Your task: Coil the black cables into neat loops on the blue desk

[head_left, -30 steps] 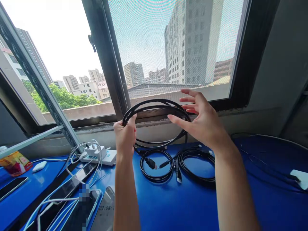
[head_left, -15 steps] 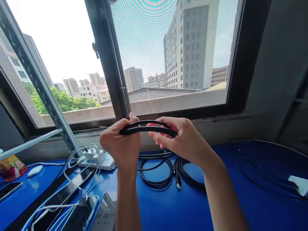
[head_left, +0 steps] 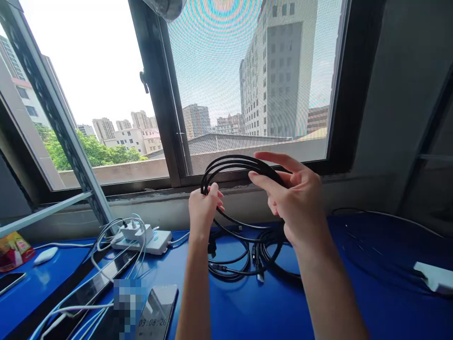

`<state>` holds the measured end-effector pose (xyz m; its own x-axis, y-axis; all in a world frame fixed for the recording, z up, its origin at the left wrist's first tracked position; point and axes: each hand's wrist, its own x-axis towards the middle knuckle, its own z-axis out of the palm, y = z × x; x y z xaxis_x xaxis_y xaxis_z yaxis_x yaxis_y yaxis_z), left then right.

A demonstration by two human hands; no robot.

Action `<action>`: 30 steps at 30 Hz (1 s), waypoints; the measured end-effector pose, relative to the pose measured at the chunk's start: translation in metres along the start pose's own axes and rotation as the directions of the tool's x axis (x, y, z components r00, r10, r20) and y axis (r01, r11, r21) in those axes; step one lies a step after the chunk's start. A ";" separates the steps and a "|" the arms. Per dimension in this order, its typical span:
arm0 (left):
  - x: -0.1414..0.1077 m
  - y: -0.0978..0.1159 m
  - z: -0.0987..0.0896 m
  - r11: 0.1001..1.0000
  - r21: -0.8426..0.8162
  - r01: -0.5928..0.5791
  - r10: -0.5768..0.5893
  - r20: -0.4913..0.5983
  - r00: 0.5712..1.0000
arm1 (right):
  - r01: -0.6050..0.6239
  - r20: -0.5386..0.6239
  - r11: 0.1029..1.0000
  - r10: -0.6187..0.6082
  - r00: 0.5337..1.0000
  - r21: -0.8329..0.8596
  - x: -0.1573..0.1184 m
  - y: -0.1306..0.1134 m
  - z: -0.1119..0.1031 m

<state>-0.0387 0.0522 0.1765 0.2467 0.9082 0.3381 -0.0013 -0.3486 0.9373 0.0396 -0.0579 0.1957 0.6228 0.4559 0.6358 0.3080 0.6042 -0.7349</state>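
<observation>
Several loops of a black cable (head_left: 264, 170) arch between my hands, above the table and in front of the window sill. My left hand (head_left: 201, 210) is closed round the left side of the loops, thumb up. On the other side, the bunched strands run into the grip of my right hand (head_left: 299, 200), between its thumb and fingers; its index finger stretches out above them. Lower strands hang toward the table, with a dark connector (head_left: 219, 267) in front of the coils. Behind and below lie coiled black cables (head_left: 231, 276) with plugs.
On the blue table (head_left: 244, 311), a white power strip (head_left: 155, 243) with chargers and tangled white cords stands left. A phone (head_left: 159, 307) showing a timer lies nearer me. At far right sits a white box (head_left: 435, 276). A metal shelf post (head_left: 67, 123) slants before the window.
The cable loops have opened into a taller arch, and strands now hang below. My right hand has moved right and turned, its index finger extended; my left hand has shifted right and slightly down.
</observation>
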 end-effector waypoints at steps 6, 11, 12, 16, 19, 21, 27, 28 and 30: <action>-0.008 -0.003 0.010 0.972 0.180 0.148 -0.197 0.293 0.936 | 0.161 -0.266 0.987 -0.148 0.953 0.029 -0.015 -0.014 0.003; -0.011 -0.003 0.017 0.960 0.160 0.231 -0.280 0.503 0.818 | 0.219 -0.254 0.976 -0.216 0.943 -0.018 -0.021 -0.019 0.002; -0.011 -0.003 0.016 0.953 0.175 0.246 -0.302 0.536 0.788 | 0.216 -0.260 0.976 -0.213 0.942 -0.019 -0.020 -0.019 0.001; -0.008 -0.006 0.012 0.938 0.261 0.228 -0.346 0.730 0.590 | 0.212 -0.277 0.977 -0.204 0.939 0.000 -0.017 -0.017 -0.002; -0.007 -0.010 0.011 0.925 0.340 0.167 -0.378 0.866 0.329 | 0.236 -0.268 0.972 -0.223 0.937 0.017 -0.016 -0.017 -0.003; -0.008 -0.012 0.014 0.922 0.358 0.150 -0.382 0.904 0.190 | 0.257 -0.266 0.966 -0.242 0.933 0.025 -0.018 -0.017 -0.002; -0.015 -0.019 0.023 0.954 0.131 0.271 -0.204 0.943 0.262 | 0.363 -0.226 0.931 -0.349 0.909 0.023 -0.020 -0.018 -0.003; -0.014 -0.022 0.024 0.955 0.067 0.289 -0.162 0.935 0.317 | 0.386 -0.199 0.922 -0.372 0.907 0.034 -0.020 -0.017 -0.004; -0.011 -0.026 0.027 0.950 -0.067 0.304 -0.080 0.891 0.446 | 0.414 -0.156 0.908 -0.401 0.903 0.062 -0.017 -0.015 -0.005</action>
<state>-0.0155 0.0446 0.1464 0.9740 0.2266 0.0004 0.0088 -0.0396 0.9992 0.0281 -0.0779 0.1943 0.5508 0.0676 0.8319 0.4928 0.7781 -0.3895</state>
